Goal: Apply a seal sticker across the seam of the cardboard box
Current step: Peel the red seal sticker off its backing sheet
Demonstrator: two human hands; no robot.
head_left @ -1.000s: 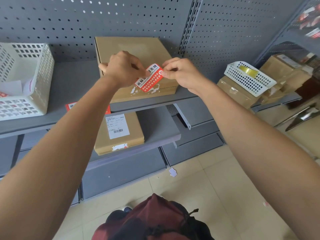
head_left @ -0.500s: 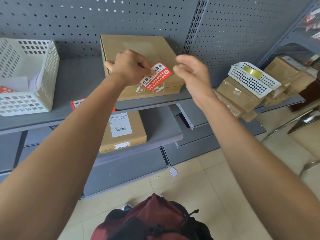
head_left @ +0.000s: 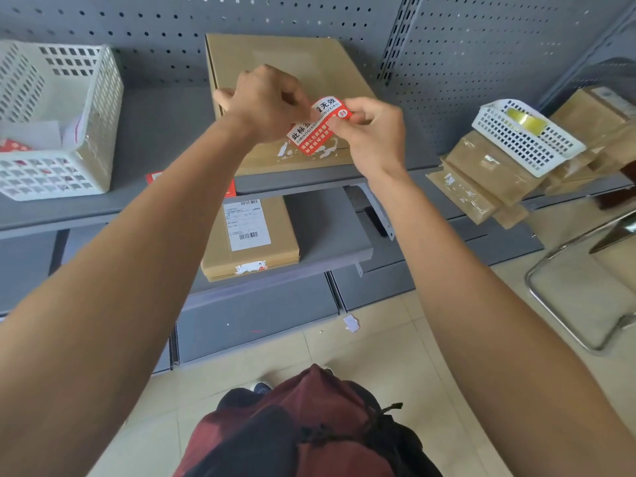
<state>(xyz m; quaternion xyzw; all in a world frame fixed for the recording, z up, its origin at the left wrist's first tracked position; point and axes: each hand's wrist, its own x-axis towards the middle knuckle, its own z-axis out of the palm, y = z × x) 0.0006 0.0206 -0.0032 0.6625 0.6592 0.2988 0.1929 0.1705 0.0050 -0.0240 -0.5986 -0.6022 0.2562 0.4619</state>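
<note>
On the lower shelf, a flat brown parcel (head_left: 250, 237) carries a white barcode label; its print is unreadable. Above it, the left hand (head_left: 265, 101) and right hand (head_left: 370, 132) each pinch one end of the red-and-white rectangular seal sticker (head_left: 318, 127), apparently keeping it taut above the front edge of the flat brown cardboard box (head_left: 282, 63), where the seam lies. Legible print: "CIBIAOQIANSIHUWUXIAO".

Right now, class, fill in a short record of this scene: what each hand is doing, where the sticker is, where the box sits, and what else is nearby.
left hand: pinching the sticker's left end
right hand: pinching the sticker's right end
sticker: red and white, held over the box's front edge
box: flat cardboard, on the upper shelf
nearby: white basket on the left
</note>
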